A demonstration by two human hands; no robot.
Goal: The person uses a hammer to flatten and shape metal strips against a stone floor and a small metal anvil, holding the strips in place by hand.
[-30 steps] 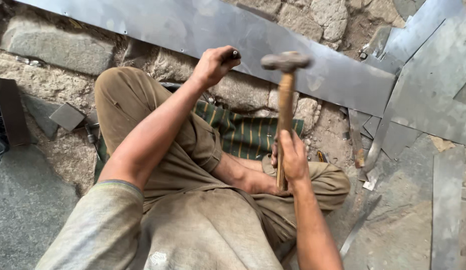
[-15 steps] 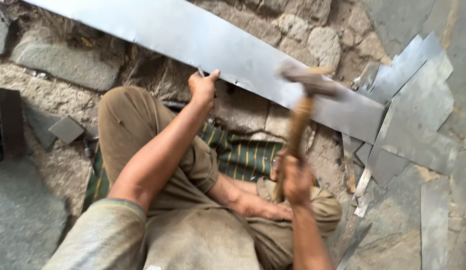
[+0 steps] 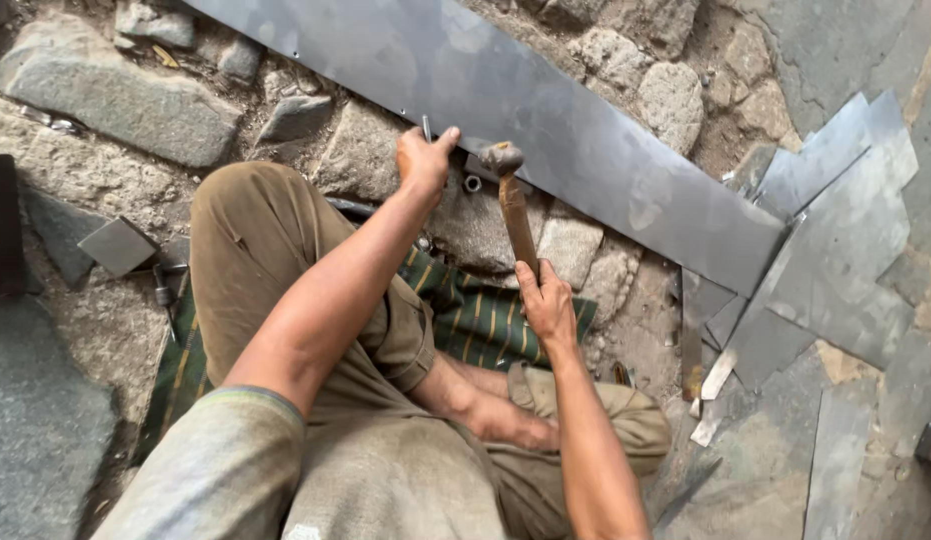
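I sit on a stone floor with a long grey metal sheet strip [image 3: 545, 120] lying across in front of me. My left hand [image 3: 422, 160] grips a small metal punch [image 3: 426, 127] upright at the strip's near edge. My right hand [image 3: 548, 300] holds the wooden handle of a hammer [image 3: 509, 195]. The hammer head is down beside the left hand, close to the punch. My knees and khaki trousers fill the lower part of the view.
A striped green cloth [image 3: 485, 320] lies under my legs. Cut metal sheet pieces [image 3: 835, 240] are piled at the right. A small square metal piece [image 3: 117, 245] and a dark tool [image 3: 165, 295] lie at the left among rough stones [image 3: 115, 95].
The hammer, raised high a second ago, has swung down to the punch. My left hand has stayed at the strip's edge. The camera has shifted slightly.
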